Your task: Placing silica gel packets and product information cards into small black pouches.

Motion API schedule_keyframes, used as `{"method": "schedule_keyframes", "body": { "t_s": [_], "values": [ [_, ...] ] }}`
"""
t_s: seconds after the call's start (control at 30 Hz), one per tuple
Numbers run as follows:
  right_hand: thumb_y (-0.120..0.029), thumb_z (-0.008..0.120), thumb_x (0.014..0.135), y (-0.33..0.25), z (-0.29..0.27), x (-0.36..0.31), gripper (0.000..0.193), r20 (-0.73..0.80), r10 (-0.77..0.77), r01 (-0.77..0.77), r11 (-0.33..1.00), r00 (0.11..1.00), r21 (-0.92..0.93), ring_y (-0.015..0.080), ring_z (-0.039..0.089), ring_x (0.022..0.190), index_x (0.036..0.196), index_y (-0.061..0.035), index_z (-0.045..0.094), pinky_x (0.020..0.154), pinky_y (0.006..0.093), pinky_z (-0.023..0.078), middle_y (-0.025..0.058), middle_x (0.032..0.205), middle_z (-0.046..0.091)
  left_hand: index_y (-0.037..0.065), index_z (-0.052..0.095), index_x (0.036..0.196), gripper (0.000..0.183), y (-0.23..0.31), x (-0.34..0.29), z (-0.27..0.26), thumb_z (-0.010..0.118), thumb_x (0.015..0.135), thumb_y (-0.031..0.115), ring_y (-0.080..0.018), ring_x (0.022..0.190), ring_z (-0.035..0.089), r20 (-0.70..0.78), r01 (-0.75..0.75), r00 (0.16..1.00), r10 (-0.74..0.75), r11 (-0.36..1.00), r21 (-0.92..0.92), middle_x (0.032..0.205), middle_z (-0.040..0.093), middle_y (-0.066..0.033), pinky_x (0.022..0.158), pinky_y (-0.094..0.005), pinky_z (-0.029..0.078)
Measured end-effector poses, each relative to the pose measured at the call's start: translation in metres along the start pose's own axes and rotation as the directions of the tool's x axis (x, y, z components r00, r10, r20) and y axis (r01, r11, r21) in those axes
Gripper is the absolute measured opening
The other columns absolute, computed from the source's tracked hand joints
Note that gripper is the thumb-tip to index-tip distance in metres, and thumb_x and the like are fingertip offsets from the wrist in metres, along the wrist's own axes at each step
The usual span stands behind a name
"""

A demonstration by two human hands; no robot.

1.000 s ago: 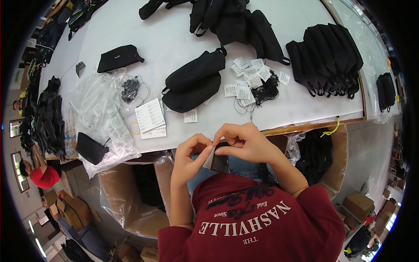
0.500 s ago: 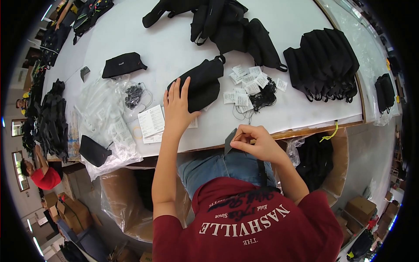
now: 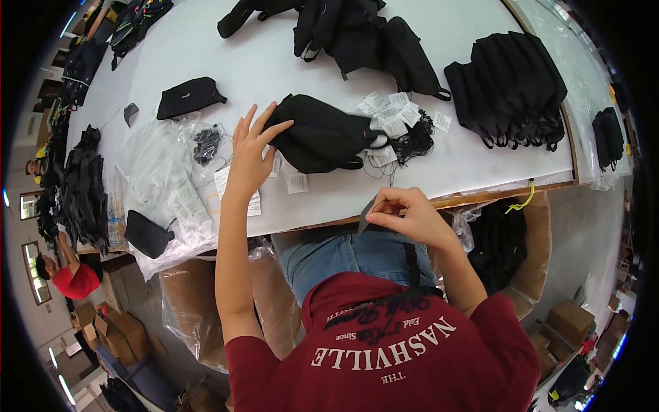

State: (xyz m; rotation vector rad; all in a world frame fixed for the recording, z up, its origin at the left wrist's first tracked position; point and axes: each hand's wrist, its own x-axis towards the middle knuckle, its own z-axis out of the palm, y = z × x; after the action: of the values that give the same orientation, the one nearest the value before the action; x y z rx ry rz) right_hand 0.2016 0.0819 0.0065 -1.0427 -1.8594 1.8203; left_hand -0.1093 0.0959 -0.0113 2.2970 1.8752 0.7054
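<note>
My left hand (image 3: pixel 252 147) has its fingers spread, its fingertips at the left edge of a black fabric pouch (image 3: pixel 319 134) on the table. The pouch lies with its loop ends toward the right, partly over a cluster of small white labels (image 3: pixel 392 113) with black strings (image 3: pixel 417 143). Near the table's front edge, my right hand (image 3: pixel 406 214) pinches a dark grey hang tag (image 3: pixel 366 217) between thumb and fingers. White printed slips (image 3: pixel 296 182) lie just below the pouch, and further printed sheets (image 3: pixel 252 204) are beside my left forearm, which partly covers them.
A neat row of black pouches (image 3: pixel 508 89) stands at the right, and a loose heap (image 3: pixel 350 41) lies at the far middle. Clear plastic bags (image 3: pixel 154 161) spread at the left, with single pouches (image 3: pixel 189 98) around them. Open cartons (image 3: pixel 539 240) stand under the table edge.
The black pouch has turned and now lies flatter, its loop ends toward the labels. My left hand has shifted left to its edge. My right hand still holds the tag.
</note>
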Motion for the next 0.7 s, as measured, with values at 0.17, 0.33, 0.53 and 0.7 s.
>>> {"method": "schedule_keyframes", "body": {
  "t_s": [0.17,0.33,0.53,0.7],
  "values": [
    [-0.016,0.070,0.084,0.001,-0.030,0.007,0.014,-0.327,-0.018,0.100,0.967,0.945,0.235,0.0019,0.046,0.059,0.084,-0.0042,0.063,0.052,0.0203,0.035,-0.0041,0.066,0.055,0.017,0.060,0.122,0.054,0.014,-0.016,0.005,0.056,0.074,-0.007,-0.0314,0.132,0.036,-0.001,0.077,0.997,-0.078,0.991,-0.107,0.143,0.044,-0.0052,0.109,-0.0456,0.028],
    [-0.017,0.068,0.086,0.016,-0.079,0.028,0.016,-0.597,-0.004,0.042,0.998,0.802,0.050,0.0090,0.055,0.071,0.094,-0.0041,0.063,0.063,0.0240,0.043,0.0020,0.080,0.061,0.014,0.060,0.120,0.045,0.052,-0.004,0.011,0.058,0.077,0.001,-0.0295,0.131,0.037,-0.008,0.001,1.000,-0.002,0.979,-0.204,0.140,0.046,-0.0053,0.108,-0.0429,0.027],
    [-0.022,0.068,0.082,0.013,-0.049,0.033,0.036,-0.531,-0.535,0.032,0.724,0.657,-0.689,0.0306,0.051,0.112,0.115,-0.0104,0.062,0.096,0.0391,0.037,0.0118,0.119,0.054,0.009,0.063,0.090,0.012,0.057,0.003,0.044,0.068,0.080,0.014,-0.0279,0.129,0.039,0.001,-0.053,0.999,0.054,0.978,-0.200,0.128,0.056,-0.0029,0.106,-0.0412,0.026],
    [-0.022,0.070,0.081,-0.004,-0.014,0.037,0.031,-0.225,-0.535,0.256,0.679,0.815,-0.688,0.0270,0.048,0.120,0.109,-0.0103,0.066,0.101,0.0383,0.033,0.0083,0.121,0.058,0.006,0.062,0.086,0.009,0.067,0.006,0.023,0.068,0.080,0.009,-0.0271,0.122,0.046,-0.060,-0.022,0.998,-0.011,0.858,-0.514,0.113,0.064,-0.0021,0.104,-0.0405,0.030]
  ]
}}
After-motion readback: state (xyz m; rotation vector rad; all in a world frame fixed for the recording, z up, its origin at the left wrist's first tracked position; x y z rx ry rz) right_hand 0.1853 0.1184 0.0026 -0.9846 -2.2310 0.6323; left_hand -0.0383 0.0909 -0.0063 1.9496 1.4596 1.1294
